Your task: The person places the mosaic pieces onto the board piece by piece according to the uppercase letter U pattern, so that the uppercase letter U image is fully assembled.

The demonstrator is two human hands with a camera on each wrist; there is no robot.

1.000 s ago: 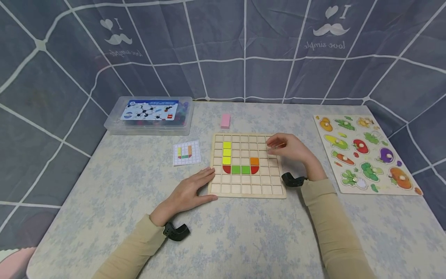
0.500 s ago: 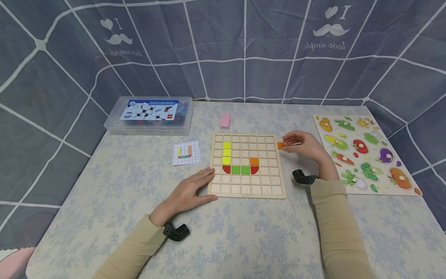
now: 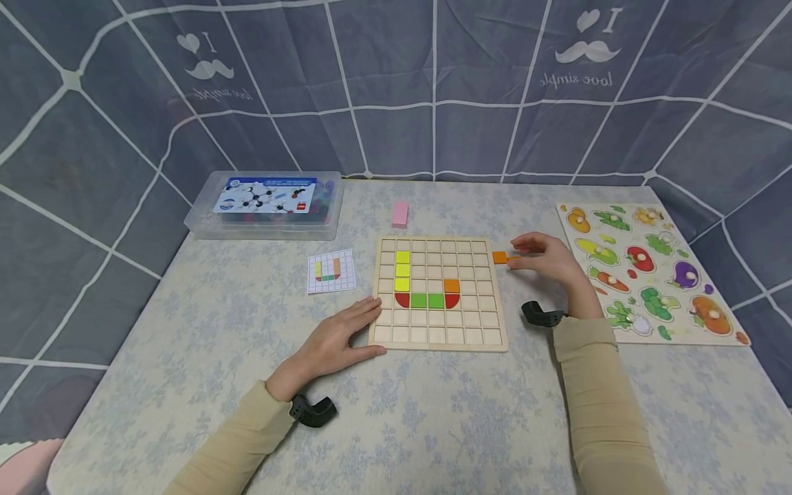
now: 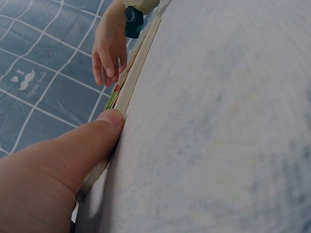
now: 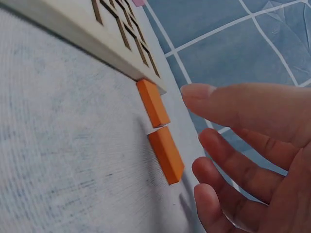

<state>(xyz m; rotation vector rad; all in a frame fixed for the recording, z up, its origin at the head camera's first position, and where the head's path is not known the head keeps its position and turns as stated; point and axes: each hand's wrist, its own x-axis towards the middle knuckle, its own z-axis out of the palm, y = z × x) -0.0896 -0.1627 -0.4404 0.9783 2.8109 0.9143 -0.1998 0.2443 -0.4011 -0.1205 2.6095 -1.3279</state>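
A wooden grid board (image 3: 427,337) lies mid-table. Set in it are yellow squares (image 3: 403,270), green squares (image 3: 427,301), red quarter-round pieces (image 3: 452,301) and one orange square (image 3: 452,286). My left hand (image 3: 331,344) rests at the board's left side, fingers extended; in the left wrist view its thumb (image 4: 92,141) touches the board's edge. Off the board's right edge, two orange blocks (image 5: 153,104) lie end to end on the table. My right hand (image 3: 547,260) hovers beside them, thumb and fingers apart, holding nothing.
A pattern card (image 3: 331,271) lies left of the board, and a pink block (image 3: 400,215) behind it. A clear plastic case (image 3: 266,223) stands at the back left. A vegetable puzzle board (image 3: 652,275) lies to the right. Tiled-print cloth (image 3: 396,75) hangs behind the table.
My right hand has moved right, from over the board's right edge to beyond it. The orange blocks it hid have come into view. My left hand has stayed put.
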